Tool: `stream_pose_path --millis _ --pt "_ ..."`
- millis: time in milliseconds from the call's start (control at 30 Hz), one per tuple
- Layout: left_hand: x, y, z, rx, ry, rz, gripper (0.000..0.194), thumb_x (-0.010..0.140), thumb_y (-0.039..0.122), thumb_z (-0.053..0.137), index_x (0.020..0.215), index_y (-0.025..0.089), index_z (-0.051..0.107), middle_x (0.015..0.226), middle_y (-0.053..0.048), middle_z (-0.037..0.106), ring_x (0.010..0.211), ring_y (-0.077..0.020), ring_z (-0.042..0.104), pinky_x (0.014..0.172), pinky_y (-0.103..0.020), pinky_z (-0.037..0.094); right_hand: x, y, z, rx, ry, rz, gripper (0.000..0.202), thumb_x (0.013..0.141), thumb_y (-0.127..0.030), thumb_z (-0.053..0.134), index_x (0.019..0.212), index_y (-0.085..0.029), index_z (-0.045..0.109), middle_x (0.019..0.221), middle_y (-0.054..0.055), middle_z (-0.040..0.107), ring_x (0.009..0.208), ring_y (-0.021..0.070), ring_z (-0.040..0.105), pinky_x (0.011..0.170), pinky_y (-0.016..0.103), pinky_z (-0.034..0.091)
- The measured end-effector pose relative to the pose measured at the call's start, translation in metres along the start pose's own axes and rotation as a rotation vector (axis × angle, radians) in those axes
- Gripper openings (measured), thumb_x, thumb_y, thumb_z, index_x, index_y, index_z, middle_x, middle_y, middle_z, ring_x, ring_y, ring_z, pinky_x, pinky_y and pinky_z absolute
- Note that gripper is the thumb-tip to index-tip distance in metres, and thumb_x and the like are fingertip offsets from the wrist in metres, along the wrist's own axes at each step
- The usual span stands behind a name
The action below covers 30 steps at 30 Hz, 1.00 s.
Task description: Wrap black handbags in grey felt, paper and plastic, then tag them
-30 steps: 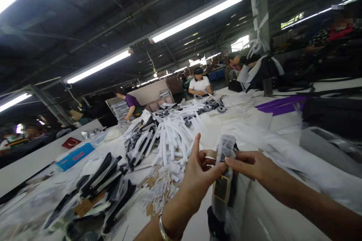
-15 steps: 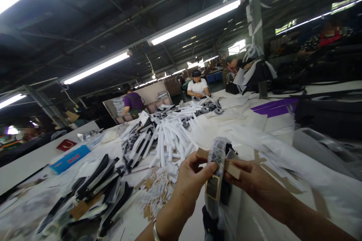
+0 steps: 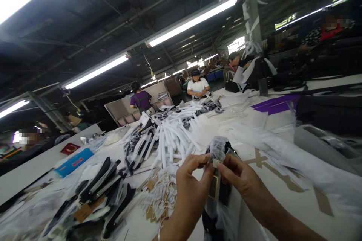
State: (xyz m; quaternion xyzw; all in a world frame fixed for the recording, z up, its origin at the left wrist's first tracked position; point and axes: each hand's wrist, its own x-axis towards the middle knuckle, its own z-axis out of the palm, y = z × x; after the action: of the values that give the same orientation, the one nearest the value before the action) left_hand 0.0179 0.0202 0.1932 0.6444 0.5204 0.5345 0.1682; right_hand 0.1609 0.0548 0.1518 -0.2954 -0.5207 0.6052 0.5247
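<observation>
Wrapped strap (image 3: 217,148) is held toward desk's (image 3: 294,211) near edge, clamped between left hand (image 3: 191,192) and right hand (image 3: 243,177); pale strip (image 3: 216,162) is pinched against it, presumably so film (image 3: 224,216) is kept snug.

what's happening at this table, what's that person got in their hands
The person's left hand grips a dark item in cloudy wrapping, while the right hand pinches a small pale strip against its front, just above a gold-edged fitting. What the item is can't be told. White tubes, string tags and dark curved pieces lie in heaps on the table. Someone in a white shirt sits beyond the heaps.
</observation>
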Motion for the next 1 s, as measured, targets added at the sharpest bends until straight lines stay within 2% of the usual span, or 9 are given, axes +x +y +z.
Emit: stream_pose_path --millis 100,233,400,467,600,733,867,1000 --pt "-0.006 0.006 0.001 0.060 0.020 0.055 0.015 0.090 0.025 0.063 0.096 0.026 0.077 0.095 -0.005 0.074 0.091 -0.0216 0.068 0.084 -0.033 0.053 -0.001 0.007 0.003 -0.006 0.066 -0.043 0.042 0.079 -0.057 0.075 0.083 -0.020 0.057 0.076 -0.002 0.056 0.073 0.0153 0.054 0.064 0.025 0.044" --pt "-0.015 0.006 0.003 0.153 0.030 0.089 0.025 0.091 0.026 0.063 0.112 0.031 0.075 0.108 -0.004 0.075 0.101 -0.0247 0.068 0.093 -0.036 0.051 -0.002 0.013 0.010 0.023 0.113 -0.063 0.046 0.076 -0.059 0.077 0.082 -0.021 0.052 0.074 -0.002 0.055 0.070 0.0150 0.053 0.060 0.025 0.044" --pt "-0.017 -0.005 0.006 0.268 0.090 0.033 0.035 0.087 0.021 0.064 0.117 0.036 0.073 0.109 -0.004 0.076 0.100 -0.0273 0.070 0.089 -0.037 0.053 -0.004 0.020 0.017 0.028 0.157 -0.063 0.043 0.077 -0.057 0.077 0.083 -0.021 0.054 0.074 -0.002 0.056 0.068 0.0146 0.052 0.057 0.024 0.044" --pt "-0.018 -0.008 0.009 0.313 0.134 0.069 0.036 0.086 0.020 0.066 0.118 0.036 0.072 0.110 -0.005 0.076 0.098 -0.0283 0.071 0.086 -0.037 0.054 -0.004 0.022 0.019 0.039 0.159 -0.067 0.042 0.078 -0.056 0.078 0.085 -0.021 0.055 0.075 -0.001 0.056 0.068 0.0147 0.053 0.056 0.024 0.044" --pt "-0.027 -0.008 0.018 0.602 0.280 0.281 0.034 0.091 0.019 0.061 0.123 0.027 0.070 0.110 -0.008 0.076 0.088 -0.0246 0.074 0.076 -0.033 0.057 -0.004 0.023 0.022 0.063 0.192 -0.060 0.047 0.073 -0.058 0.080 0.085 -0.019 0.056 0.072 -0.001 0.058 0.066 0.0156 0.054 0.056 0.025 0.045" --pt "-0.036 -0.007 0.030 0.967 0.322 0.484 0.039 0.095 0.005 0.044 0.130 0.009 0.062 0.119 -0.015 0.072 0.104 -0.0246 0.071 0.083 -0.033 0.059 -0.003 0.020 0.023 0.070 0.210 -0.065 0.050 0.067 -0.060 0.083 0.082 -0.019 0.058 0.069 -0.001 0.059 0.064 0.0161 0.055 0.057 0.025 0.046" --pt "-0.040 -0.006 0.039 1.093 0.299 0.488 0.044 0.094 0.001 0.039 0.136 0.002 0.053 0.129 -0.019 0.066 0.119 -0.0274 0.064 0.093 -0.038 0.058 -0.004 0.019 0.019 0.023 0.191 -0.069 0.047 0.071 -0.059 0.080 0.084 -0.019 0.061 0.076 0.003 0.065 0.073 0.0202 0.061 0.066 0.028 0.051" --pt "-0.045 -0.009 0.043 1.097 0.306 0.467 0.049 0.095 0.003 0.040 0.143 0.003 0.045 0.135 -0.021 0.061 0.125 -0.0298 0.060 0.095 -0.042 0.058 -0.010 0.017 0.012 0.047 0.086 -0.076 0.044 0.081 -0.060 0.071 0.096 -0.020 0.063 0.091 0.007 0.069 0.085 0.0235 0.064 0.075 0.031 0.054"
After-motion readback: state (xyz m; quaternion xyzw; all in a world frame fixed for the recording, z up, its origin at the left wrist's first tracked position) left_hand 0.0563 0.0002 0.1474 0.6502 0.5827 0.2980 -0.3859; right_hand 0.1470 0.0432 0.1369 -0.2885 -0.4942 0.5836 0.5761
